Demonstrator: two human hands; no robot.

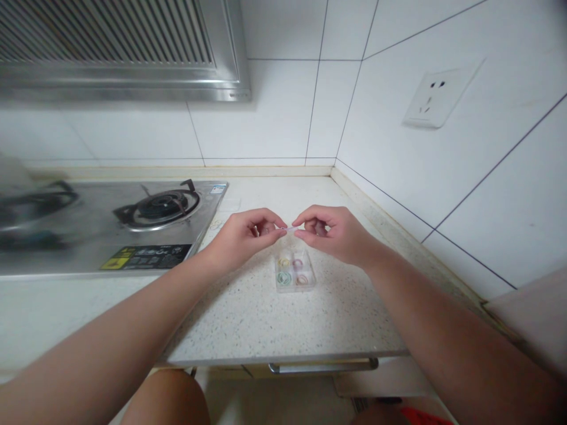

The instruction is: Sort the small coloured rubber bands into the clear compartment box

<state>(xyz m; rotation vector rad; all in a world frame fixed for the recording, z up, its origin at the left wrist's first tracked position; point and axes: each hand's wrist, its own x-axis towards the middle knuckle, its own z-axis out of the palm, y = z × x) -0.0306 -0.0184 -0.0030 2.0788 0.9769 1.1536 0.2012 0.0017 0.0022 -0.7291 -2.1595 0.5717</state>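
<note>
Above the countertop, my left hand (254, 230) pinches one end of a thin pale band (291, 228) between thumb and fingertips. The other end is pinched the same way by my right hand (332, 232), so the band spans the short gap between them. It looks like a small elastic band, though its exact kind is too small to tell. Just below the hands, a clear plastic box (305, 288) with compartments rests on the counter. Coiled rings lie in it: green ones (284, 278), yellow ones (284, 263), purple ones (297, 264) and brownish ones (302, 279).
Left of the hands is a steel gas stove (97, 236) with a black burner (162, 206). Small yellowish loops (216, 224) lie beside it, near a faint clear flat piece (229, 205). A range hood (133, 77) hangs above. The speckled counter (248, 327) meets a tiled wall at right.
</note>
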